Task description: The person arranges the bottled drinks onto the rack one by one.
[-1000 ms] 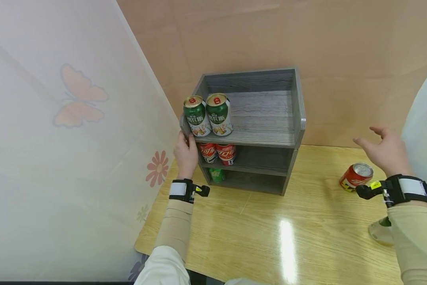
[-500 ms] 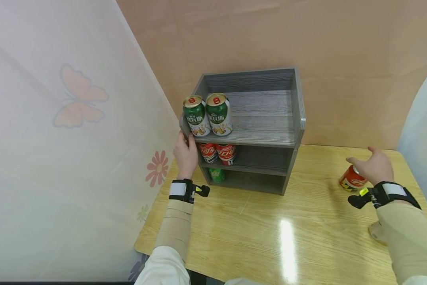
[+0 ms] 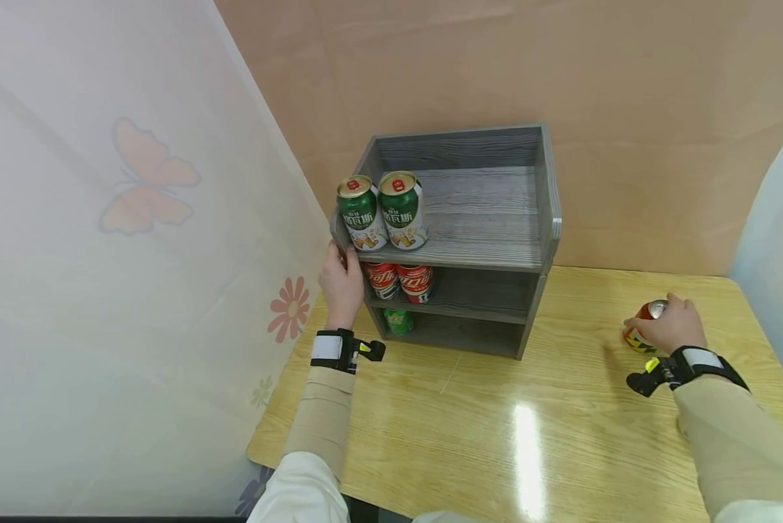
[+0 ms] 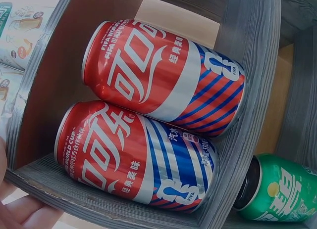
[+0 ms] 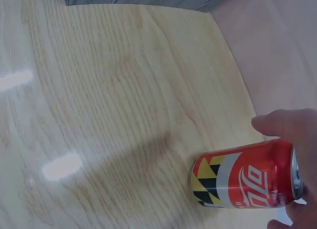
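Note:
My left hand [image 3: 341, 287] grips the left side of a grey wooden shelf [image 3: 483, 250], thumb at its front edge. On the shelf's top level stand two green-and-white cans [image 3: 401, 211]. Two red cola cans [image 4: 163, 75] stand side by side on the middle level, and a green soda can [image 4: 280, 189] is below. At the table's right, my right hand [image 3: 675, 325] is around the upper part of another red cola can [image 5: 242, 177], which stands upright. In the right wrist view the thumb is slightly apart from this can; the fingers beyond it are partly hidden.
The wooden table [image 3: 470, 428] extends in front of the shelf and to its right. A brown backdrop [image 3: 640, 131] rises behind. A patterned white sheet [image 3: 189, 305] hangs at the left. Something pale is mostly hidden behind the right forearm.
My right hand has moved down and left, from above and right of the red cola can to around its top. The left hand stays on the shelf.

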Demonstrator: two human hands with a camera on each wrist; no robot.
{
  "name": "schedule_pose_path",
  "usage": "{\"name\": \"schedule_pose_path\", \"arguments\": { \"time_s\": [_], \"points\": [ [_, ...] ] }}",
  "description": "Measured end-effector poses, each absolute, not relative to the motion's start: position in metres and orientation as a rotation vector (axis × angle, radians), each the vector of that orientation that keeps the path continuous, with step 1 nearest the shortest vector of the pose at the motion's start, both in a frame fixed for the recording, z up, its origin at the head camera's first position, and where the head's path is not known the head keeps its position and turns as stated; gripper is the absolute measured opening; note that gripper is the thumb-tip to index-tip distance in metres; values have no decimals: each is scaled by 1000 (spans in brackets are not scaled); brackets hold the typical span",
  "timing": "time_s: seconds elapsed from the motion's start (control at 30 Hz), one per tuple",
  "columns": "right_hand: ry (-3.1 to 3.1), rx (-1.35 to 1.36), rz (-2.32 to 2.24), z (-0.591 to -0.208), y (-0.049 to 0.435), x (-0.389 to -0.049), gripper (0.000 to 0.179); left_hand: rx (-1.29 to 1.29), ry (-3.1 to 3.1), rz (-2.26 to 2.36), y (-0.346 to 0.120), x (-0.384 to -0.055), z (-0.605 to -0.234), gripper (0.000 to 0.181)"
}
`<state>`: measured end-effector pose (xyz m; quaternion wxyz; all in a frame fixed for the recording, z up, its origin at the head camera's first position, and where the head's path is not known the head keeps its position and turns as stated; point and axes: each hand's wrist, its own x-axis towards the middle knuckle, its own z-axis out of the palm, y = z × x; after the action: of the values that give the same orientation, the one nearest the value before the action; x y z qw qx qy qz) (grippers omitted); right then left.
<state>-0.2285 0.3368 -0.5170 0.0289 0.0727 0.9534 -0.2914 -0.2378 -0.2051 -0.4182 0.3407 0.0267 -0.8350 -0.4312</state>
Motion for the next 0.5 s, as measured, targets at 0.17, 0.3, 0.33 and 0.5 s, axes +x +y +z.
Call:
{"name": "schedule_pose_path", "arguments": {
  "time_s": [0.17,0.3,0.33,0.5],
  "points": [
    [2919,247,-921,-525,343,-231,89,71,-2175,-1110,-205,-238,-418,22],
    [2930,250,-887,-526,344,-230,85,81,-2173,-1104,-205,-238,-417,22],
    [2930,251,-884,-525,344,-229,84,81,-2173,-1105,-205,-238,-417,22],
    [2933,238,-871,-518,341,-227,73,82,-2171,-1107,-204,-237,-417,21]
  ]
}}
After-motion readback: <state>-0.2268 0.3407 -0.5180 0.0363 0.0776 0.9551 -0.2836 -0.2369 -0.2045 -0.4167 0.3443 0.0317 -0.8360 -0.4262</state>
